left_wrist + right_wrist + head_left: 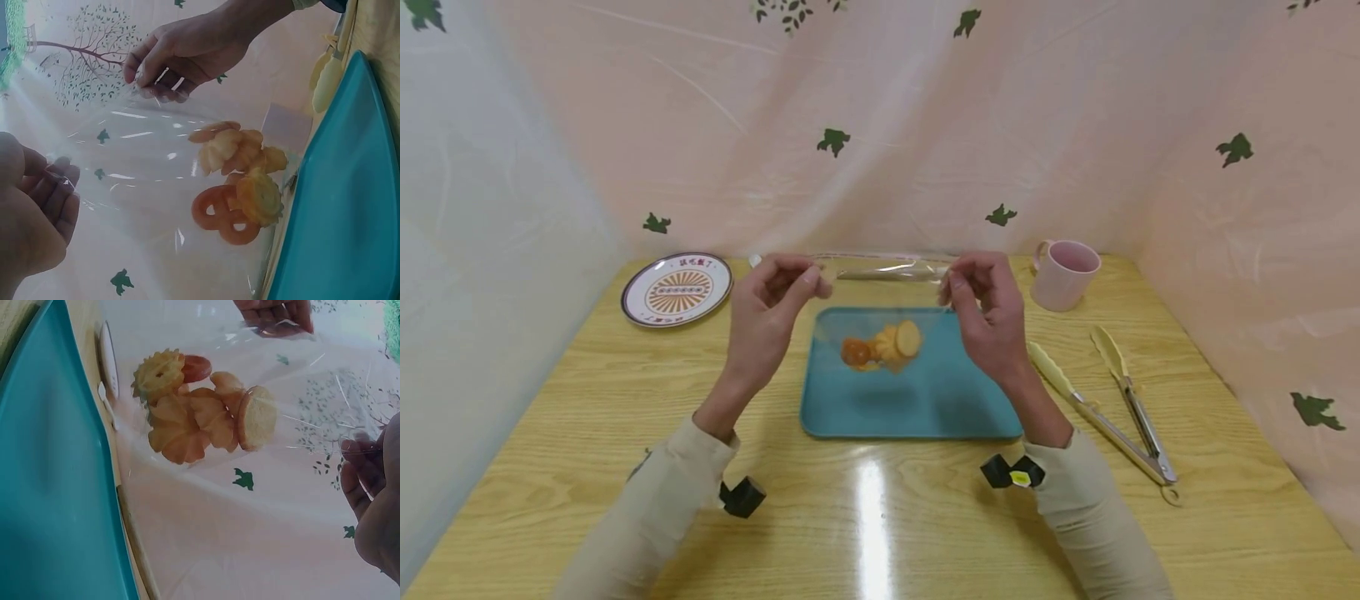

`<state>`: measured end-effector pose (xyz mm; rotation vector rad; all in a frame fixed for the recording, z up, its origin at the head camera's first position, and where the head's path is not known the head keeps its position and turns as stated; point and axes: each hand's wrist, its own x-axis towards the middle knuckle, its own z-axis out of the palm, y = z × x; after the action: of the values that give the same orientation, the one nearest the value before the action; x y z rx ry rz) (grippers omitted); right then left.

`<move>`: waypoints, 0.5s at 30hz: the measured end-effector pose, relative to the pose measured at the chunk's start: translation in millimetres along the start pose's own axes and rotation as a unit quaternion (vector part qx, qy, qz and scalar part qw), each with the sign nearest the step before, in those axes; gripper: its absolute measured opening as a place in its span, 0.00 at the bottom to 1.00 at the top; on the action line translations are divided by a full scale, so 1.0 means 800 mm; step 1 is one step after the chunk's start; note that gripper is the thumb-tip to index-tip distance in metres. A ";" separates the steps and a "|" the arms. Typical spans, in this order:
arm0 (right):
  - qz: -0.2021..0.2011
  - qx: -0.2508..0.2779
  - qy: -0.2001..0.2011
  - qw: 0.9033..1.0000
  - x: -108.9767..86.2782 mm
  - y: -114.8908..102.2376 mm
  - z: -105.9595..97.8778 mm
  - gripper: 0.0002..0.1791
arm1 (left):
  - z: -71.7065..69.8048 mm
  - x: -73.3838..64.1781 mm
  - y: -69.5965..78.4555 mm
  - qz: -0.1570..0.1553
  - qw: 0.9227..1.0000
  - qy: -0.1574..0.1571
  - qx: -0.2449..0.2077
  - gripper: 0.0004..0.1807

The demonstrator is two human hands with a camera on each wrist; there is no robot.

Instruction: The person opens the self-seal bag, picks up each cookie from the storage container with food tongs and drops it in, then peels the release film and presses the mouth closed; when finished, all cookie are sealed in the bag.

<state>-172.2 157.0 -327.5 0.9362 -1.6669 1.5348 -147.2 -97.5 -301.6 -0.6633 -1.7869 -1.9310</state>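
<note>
A clear plastic bag [137, 165] hangs between my two hands above the teal tray [910, 417]. My left hand [767, 312] pinches one upper corner between thumb and fingers. The opposite upper corner is pinched by my right hand [988, 321]. Several baked pieces lie bunched at the bag's bottom: a brown pretzel [226, 219], a round piece with a toothed rim [159, 372], flower-shaped cookies [178, 428] and a pale round slice [257, 417]. In the head view the bag's film is hard to see, and the pieces overlap the tray.
A white plate [643, 304] with an orange pattern stands at the back left, a pink mug [1060, 279] at the back right. Open tongs [1112, 429] with pale yellow tips lie right of the tray. A small white spoon-like thing [106, 403] lies near the plate. Curtains enclose the wooden table [625, 400].
</note>
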 end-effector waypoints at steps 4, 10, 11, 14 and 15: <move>0.003 0.003 -0.001 1.000 0.000 0.003 0.000 0.05 | 0.007 0.000 0.002 0.023 1.000 0.005 -0.007 0.05; 0.010 -0.023 -0.005 1.000 -0.001 0.009 0.002 0.10 | 0.015 0.002 0.003 0.057 0.998 0.004 -0.001 0.06; 0.011 -0.034 -0.004 0.999 -0.001 0.009 0.003 0.11 | 0.016 0.002 0.003 0.061 0.998 0.003 0.000 0.06; 0.013 -0.068 -0.001 0.998 0.000 0.008 0.003 0.14 | 0.018 0.001 0.002 0.065 0.998 0.000 0.003 0.06; 0.014 -0.082 0.000 0.997 0.000 0.007 0.003 0.15 | 0.018 0.001 0.002 0.065 0.998 0.000 0.007 0.06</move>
<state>-177.0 154.8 -330.3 0.8307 -1.7820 1.3916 -146.2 -83.1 -299.1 -0.7545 -1.7113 -1.8320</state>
